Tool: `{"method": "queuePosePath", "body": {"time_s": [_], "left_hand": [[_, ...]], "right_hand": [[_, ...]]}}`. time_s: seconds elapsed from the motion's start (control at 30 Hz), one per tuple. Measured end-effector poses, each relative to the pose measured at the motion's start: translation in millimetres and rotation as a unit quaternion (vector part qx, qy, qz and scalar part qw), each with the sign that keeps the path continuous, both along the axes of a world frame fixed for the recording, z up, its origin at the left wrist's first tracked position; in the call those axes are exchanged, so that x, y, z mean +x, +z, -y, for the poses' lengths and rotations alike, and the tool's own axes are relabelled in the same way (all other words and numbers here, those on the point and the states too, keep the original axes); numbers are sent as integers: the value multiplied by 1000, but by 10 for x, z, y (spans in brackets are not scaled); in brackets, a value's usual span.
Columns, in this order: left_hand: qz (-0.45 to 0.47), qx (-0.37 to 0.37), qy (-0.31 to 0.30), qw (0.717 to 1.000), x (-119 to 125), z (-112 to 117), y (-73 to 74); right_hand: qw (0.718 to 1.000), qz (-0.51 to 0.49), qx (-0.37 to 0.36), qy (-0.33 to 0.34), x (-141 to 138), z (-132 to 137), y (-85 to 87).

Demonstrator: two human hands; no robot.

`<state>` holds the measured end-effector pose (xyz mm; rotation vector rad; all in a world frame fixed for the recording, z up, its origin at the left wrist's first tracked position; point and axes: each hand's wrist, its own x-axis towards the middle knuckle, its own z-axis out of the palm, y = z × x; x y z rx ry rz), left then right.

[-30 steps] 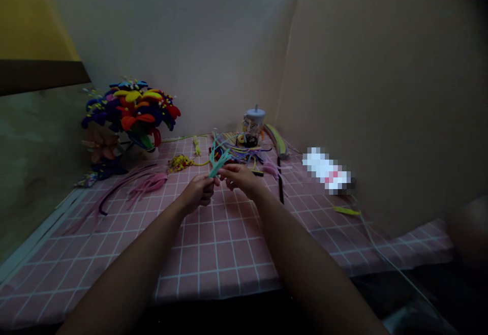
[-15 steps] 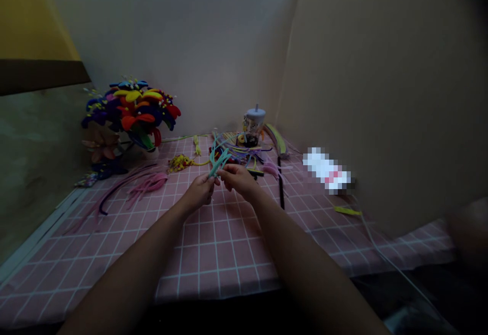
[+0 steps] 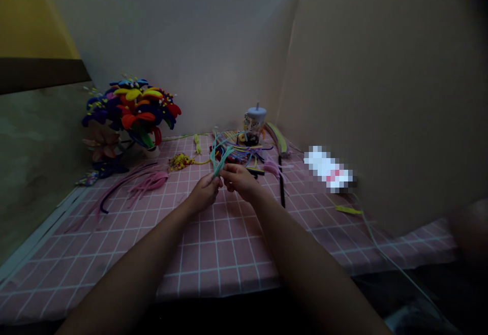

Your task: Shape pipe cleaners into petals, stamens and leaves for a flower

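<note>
My left hand [image 3: 206,191] is closed around the lower end of a bunch of teal pipe cleaners [image 3: 221,158], whose loose ends fan upward. Close beside it, my right hand [image 3: 240,178] pinches the same bunch near its base; the exact contact is partly hidden by the fingers. Just beyond the hands lies a pile of mixed-colour pipe cleaners [image 3: 249,153]. To the left of the bunch is a cluster of small yellow and red pieces [image 3: 180,161], too small to make out clearly.
A bouquet of fuzzy flowers [image 3: 139,106] stands at the back left. Pink pipe cleaners [image 3: 150,182] lie in front of it. A lidded cup [image 3: 256,116] stands at the back. On the right are a blurred white object [image 3: 324,167], a yellow strip [image 3: 348,210] and a cable [image 3: 385,253].
Both hands stay together on the teal bunch. The left hand has turned slightly and the bunch has shifted a little to the right, its tips closer together.
</note>
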<state>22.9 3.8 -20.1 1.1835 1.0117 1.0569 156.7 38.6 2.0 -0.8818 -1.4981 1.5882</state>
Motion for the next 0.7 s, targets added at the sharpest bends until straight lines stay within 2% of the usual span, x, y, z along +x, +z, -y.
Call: {"method": "queuePosePath", "body": {"time_s": [0.17, 0.37, 0.7], "left_hand": [[103, -28, -35, 994, 39, 49, 32], [171, -50, -57, 982, 45, 73, 51], [189, -74, -85, 976, 84, 119, 76]], "right_hand": [[997, -28, 38, -66, -55, -4, -30], [983, -43, 114, -139, -101, -1, -71], [967, -132, 90, -200, -119, -5, -54]]}}
